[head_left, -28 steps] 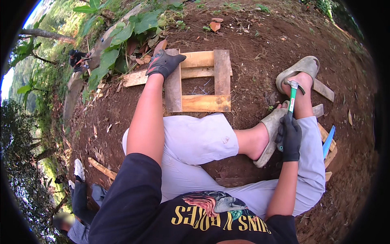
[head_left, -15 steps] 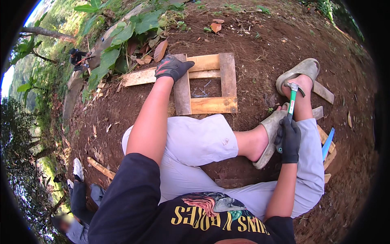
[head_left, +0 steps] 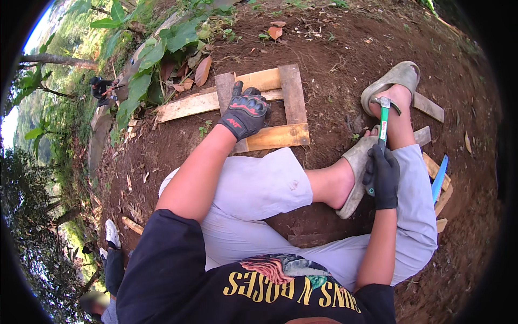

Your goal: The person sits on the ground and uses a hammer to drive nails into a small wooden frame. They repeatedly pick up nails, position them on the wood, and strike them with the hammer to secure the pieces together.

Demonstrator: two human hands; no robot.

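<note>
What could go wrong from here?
The hammer in the right hand shows close to the right foot; a slip might knock it. The blue saw-like blade lies beside the right leg, so shifting that leg could brush it. The left hand is over the wooden frame, where a stray hammer blow might catch it.

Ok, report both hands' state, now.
Left hand: over the wooden frame; whether it grips cannot be told.
Right hand: closed, holding the green-handled hammer.
</note>
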